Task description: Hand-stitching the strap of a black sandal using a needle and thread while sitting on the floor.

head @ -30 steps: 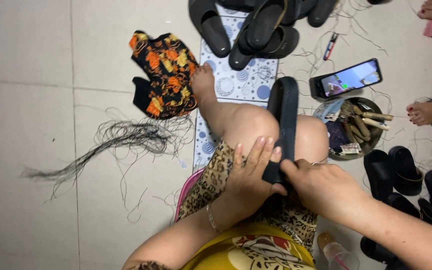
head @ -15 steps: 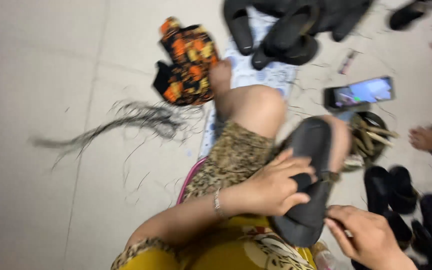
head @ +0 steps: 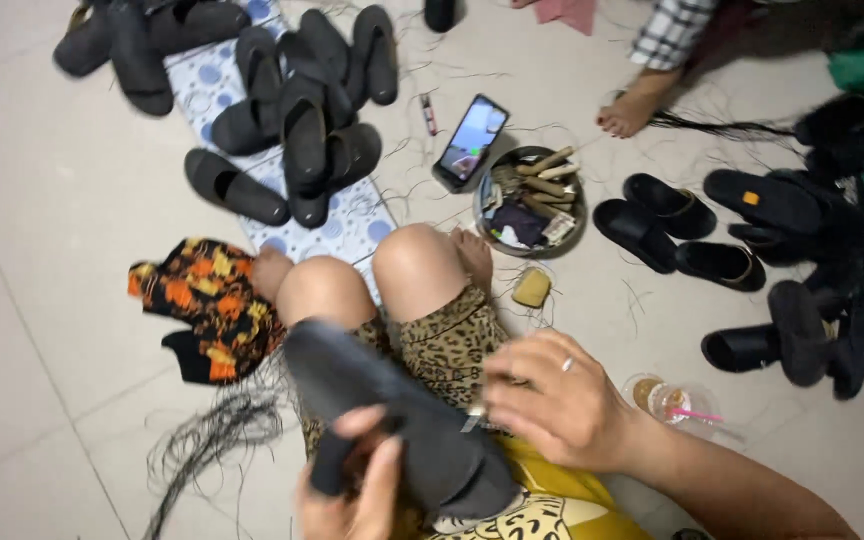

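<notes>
- Head view, hands: the left hand (head: 352,495) is wrapped around the near end of a black slipper (head: 392,425), fingers curled over its edge, so the slipper lies tilted across the lap with its sole turned up toward the camera
- The right hand (head: 557,400) rests against the slipper's other side, fingers narrowed as if pinching something small and pale at the edge; what it pinches is too small to tell
- Head view, around the lap: the person sits on the floor (head: 42,300) with bent knees, which keeps the slipper propped close to the body
- A round tin tray (head: 485,225) of small tools and a phone (head: 472,140) lie just past the knees, within easy reach
- A heap of black slippers (head: 302,120) sits on a dotted mat (head: 352,225); more pairs lie to the right
- Loose dark threads (head: 212,430) and a patterned cloth (head: 207,300) lie to the left
</notes>
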